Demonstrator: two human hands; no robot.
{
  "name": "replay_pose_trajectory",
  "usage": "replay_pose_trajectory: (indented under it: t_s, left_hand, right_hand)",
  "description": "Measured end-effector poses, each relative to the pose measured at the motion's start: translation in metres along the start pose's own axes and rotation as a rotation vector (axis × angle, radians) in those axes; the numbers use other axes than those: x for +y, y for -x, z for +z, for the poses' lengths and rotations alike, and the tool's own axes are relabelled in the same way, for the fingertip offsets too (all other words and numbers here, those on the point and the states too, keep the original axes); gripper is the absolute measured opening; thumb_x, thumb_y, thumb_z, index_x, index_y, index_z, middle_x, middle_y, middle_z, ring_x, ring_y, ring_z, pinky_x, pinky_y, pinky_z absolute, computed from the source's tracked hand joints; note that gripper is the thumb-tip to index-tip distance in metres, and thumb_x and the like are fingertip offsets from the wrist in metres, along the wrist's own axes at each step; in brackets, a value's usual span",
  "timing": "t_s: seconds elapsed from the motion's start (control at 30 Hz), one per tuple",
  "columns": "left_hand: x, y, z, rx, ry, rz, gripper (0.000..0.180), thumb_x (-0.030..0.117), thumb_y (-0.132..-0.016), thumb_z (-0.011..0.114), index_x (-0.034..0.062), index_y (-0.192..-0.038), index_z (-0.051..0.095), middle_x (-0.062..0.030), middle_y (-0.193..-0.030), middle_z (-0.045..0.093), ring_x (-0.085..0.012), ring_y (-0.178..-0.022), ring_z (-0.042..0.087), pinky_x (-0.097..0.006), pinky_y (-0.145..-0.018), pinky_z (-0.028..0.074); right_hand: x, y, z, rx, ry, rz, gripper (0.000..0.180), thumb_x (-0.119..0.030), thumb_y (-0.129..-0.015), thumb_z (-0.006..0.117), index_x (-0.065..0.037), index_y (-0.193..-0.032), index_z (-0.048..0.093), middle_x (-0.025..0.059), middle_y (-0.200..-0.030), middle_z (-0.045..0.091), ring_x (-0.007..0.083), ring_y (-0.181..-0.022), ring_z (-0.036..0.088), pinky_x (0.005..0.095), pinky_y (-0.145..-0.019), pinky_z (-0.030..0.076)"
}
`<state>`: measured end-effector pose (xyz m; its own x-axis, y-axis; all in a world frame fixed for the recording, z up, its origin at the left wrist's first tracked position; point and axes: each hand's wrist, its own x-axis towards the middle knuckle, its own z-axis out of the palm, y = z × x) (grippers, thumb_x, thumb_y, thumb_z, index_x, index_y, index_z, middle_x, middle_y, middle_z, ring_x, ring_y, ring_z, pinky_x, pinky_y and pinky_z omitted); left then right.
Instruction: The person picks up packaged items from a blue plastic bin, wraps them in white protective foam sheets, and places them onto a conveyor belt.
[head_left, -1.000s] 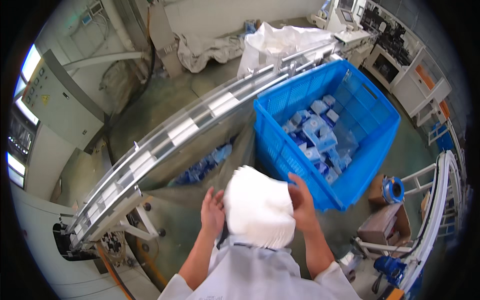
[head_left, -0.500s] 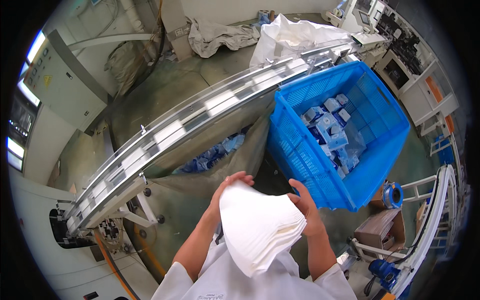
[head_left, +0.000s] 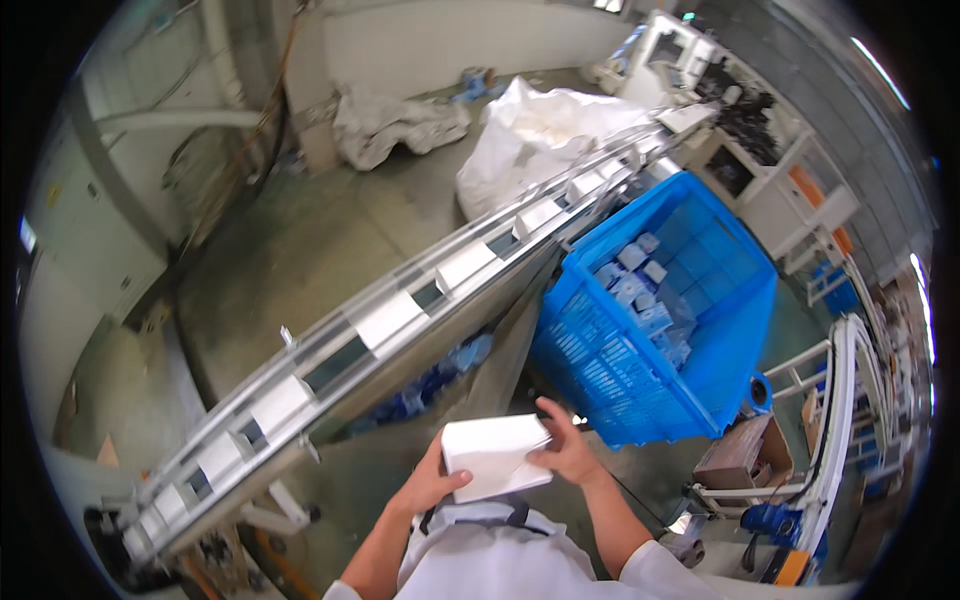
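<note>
A stack of white folded tissues [head_left: 495,450] is held in front of my chest, squared into a compact block. My left hand [head_left: 437,478] grips its left end, thumb on the near face. At the other end my right hand [head_left: 568,450] holds the edge, its thumb against the lower corner and its index finger raised apart. The right end of the stack looks slightly uneven.
Ahead, a conveyor [head_left: 345,350] runs diagonally, carrying several white tissue stacks. A blue plastic crate [head_left: 600,370] with small blue-and-white packs stands right. Beneath the conveyor hangs a sack [head_left: 500,370] of blue packs; a large white bag [head_left: 500,150] lies beyond.
The stack has gone from bent and fanned out to a flat, compact block, held a little lower. My head view has turned and tilted, so the conveyor and crate appear shifted.
</note>
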<state>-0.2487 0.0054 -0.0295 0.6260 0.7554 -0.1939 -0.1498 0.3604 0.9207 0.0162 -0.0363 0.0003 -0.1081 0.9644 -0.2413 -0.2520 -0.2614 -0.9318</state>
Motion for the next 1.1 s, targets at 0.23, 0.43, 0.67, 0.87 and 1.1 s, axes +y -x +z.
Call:
replay_pose_trajectory:
  t_s: [0.23,0.43,0.67,0.87,1.1]
  left_hand:
    - [0.005,-0.012,-0.039,0.157,0.103,-0.102,0.085,0.003,-0.085,0.055,0.0052,-0.149,-0.002,-0.0128,-0.141,0.035,-0.0214,-0.129,0.033,-0.031,-0.107,0.026]
    - [0.003,-0.021,-0.092,-0.050,-0.012,-0.151,0.090,0.007,-0.086,0.056,0.0068,-0.149,-0.008,-0.0147,-0.145,0.027,-0.0233,-0.131,0.030,-0.032,-0.108,0.022]
    - [0.066,-0.028,-0.094,-0.217,-0.199,-0.200,0.089,0.016,-0.088,0.061,0.0003,-0.147,-0.004,-0.0166,-0.142,0.032,-0.0237,-0.130,0.032,-0.034,-0.108,0.024]
    - [0.121,-0.006,-0.101,-0.155,0.229,0.237,0.097,0.008,-0.067,0.079,-0.0017,-0.145,0.021,-0.0129,-0.133,0.046,-0.0234,-0.122,0.046,-0.036,-0.101,0.039]
    - [0.143,0.000,-0.112,-0.155,-0.023,0.162,0.113,0.050,-0.062,0.081,-0.0025,-0.144,0.024,-0.0158,-0.145,0.035,-0.0243,-0.135,0.032,-0.036,-0.111,0.024]
  right_hand:
    - [0.049,-0.033,0.056,0.155,0.123,0.044,0.078,0.002,-0.082,0.051,-0.005,-0.149,0.011,0.0138,-0.145,0.031,0.0217,-0.132,0.032,0.0303,-0.109,0.023]
    - [0.048,-0.037,0.078,0.164,0.113,0.030,0.081,0.005,-0.080,0.047,-0.007,-0.150,0.007,0.0127,-0.144,0.034,0.0210,-0.131,0.033,0.0291,-0.108,0.024]
    - [0.038,-0.042,0.082,0.147,-0.036,-0.010,0.076,-0.002,-0.084,0.050,-0.007,-0.149,0.011,0.0130,-0.144,0.035,0.0217,-0.129,0.038,0.0310,-0.106,0.029]
    - [0.008,-0.032,0.046,0.271,-0.557,-0.219,0.055,-0.026,-0.093,0.050,-0.014,-0.143,0.030,0.0104,-0.127,0.053,0.0250,-0.106,0.057,0.0407,-0.085,0.048]
    - [0.005,-0.021,0.054,0.595,-0.436,0.004,0.059,-0.018,-0.089,0.056,-0.009,-0.142,0.030,0.0127,-0.115,0.058,0.0235,-0.093,0.061,0.0382,-0.076,0.050]
